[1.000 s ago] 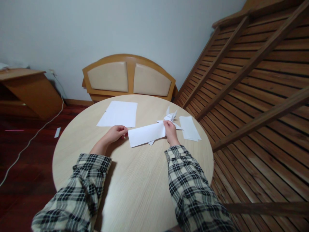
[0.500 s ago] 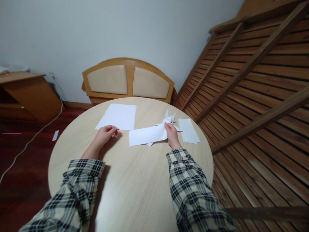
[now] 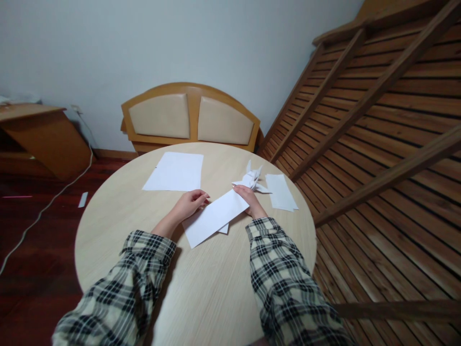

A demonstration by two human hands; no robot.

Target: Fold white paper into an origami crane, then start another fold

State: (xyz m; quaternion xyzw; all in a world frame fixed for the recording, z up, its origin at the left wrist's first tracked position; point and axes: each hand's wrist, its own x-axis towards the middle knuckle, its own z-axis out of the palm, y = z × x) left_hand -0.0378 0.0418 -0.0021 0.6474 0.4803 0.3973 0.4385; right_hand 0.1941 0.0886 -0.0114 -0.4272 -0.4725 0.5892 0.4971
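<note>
My right hand (image 3: pixel 252 202) grips the upper right end of a long white paper strip (image 3: pixel 214 218), thumb on top and fingers partly hidden beneath. The strip slants down to the left over the table. Below its lower edge shows the corner of another white paper piece (image 3: pixel 224 229). My left hand (image 3: pixel 190 206) is at the strip's upper left edge, its fingers curled together; whether they pinch the strip cannot be made out. Just beyond my right hand lie folded white paper figures (image 3: pixel 252 177) with pointed tips.
A white paper sheet (image 3: pixel 176 171) lies at the back left of the round wooden table (image 3: pixel 201 298). Several paper strips (image 3: pixel 281 192) lie at the right. Behind stands a padded headboard (image 3: pixel 190 115); a slatted wooden frame (image 3: pixel 378 134) leans on the right.
My left hand has moved right to the paper strip. The strip has turned, its left end swinging down towards me, while my right hand keeps hold of its right end.
</note>
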